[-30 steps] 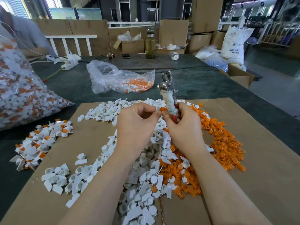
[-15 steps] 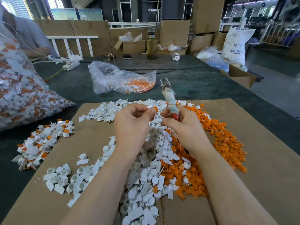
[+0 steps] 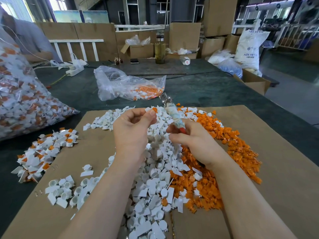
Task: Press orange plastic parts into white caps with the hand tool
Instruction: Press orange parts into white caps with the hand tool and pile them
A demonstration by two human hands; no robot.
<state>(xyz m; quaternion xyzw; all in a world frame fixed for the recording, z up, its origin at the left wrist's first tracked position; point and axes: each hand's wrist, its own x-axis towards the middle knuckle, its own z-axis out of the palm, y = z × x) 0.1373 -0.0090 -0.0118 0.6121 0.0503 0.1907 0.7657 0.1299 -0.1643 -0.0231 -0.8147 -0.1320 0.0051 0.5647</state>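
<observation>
Left grip (image 3: 133,128) pinches capped part (image 3: 151,111); right grip (image 3: 193,140) clenches hand tool (image 3: 174,116); cardboard (image 3: 276,169) over green table (image 3: 207,90), warehouse.

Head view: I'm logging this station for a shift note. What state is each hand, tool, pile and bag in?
Left hand: raised, pinching a white cap with orange part.
Right hand: gripping the hand tool, tip tilted up and away.
White caps pile: loose on the cardboard sheet.
Orange parts pile: loose, right of the white.
Assembled pile: heaped at left.
Small clear bag: open, slumped.
Large bag: full.
</observation>
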